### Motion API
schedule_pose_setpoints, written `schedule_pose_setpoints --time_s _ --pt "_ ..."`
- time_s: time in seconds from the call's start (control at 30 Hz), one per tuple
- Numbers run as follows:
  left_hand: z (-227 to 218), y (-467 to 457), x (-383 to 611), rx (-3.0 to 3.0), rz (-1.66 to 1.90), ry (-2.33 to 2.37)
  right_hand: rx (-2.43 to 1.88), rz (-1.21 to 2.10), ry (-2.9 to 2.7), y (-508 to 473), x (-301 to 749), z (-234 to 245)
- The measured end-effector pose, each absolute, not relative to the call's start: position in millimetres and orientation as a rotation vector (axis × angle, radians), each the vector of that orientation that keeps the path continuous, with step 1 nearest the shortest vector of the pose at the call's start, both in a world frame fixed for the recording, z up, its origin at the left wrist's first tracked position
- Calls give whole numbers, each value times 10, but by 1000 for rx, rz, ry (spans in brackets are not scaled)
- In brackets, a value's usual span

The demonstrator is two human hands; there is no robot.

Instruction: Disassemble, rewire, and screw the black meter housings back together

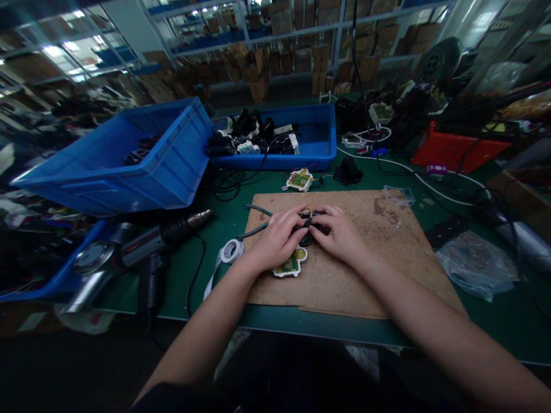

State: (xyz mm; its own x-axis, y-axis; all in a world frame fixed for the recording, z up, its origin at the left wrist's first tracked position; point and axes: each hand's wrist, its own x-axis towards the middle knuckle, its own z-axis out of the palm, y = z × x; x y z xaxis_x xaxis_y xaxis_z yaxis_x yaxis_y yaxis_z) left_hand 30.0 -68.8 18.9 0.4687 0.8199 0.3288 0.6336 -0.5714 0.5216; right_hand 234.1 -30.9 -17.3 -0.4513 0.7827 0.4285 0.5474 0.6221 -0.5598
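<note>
Over the brown board point(357, 264), both hands meet with their fingertips closed around a small black part point(308, 222) that has thin coloured wires; its exact kind is hidden by the fingers. My left hand point(282, 234) pinches it from the left, my right hand point(340, 234) from the right. Just below my left hand lies a green circuit board in a white housing point(289, 267), partly covered by that hand. Dark cable ends point(255, 230) stick out to the left of my left hand.
A heat gun point(148, 241) and a white tape roll point(232, 250) lie left. Behind stand a tilted blue bin point(167, 166) and a blue tray point(318, 152) of black and white parts. Another circuit board point(300, 180) sits beyond the brown board. A plastic bag point(477, 267) is at right.
</note>
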Motion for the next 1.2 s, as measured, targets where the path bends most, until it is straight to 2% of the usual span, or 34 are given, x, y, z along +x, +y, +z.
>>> schedule_pose_setpoints --time_s 0.37,0.8,1.2 --pt "-5 -665 118 2553 790 1295 -1016 497 -2127 -274 2345 -207" --pt "135 -589 171 2558 660 1401 -968 621 -2018 -220 2354 -258" --pt "244 -482 190 2680 501 1396 -886 670 -2136 -204 2449 -178"
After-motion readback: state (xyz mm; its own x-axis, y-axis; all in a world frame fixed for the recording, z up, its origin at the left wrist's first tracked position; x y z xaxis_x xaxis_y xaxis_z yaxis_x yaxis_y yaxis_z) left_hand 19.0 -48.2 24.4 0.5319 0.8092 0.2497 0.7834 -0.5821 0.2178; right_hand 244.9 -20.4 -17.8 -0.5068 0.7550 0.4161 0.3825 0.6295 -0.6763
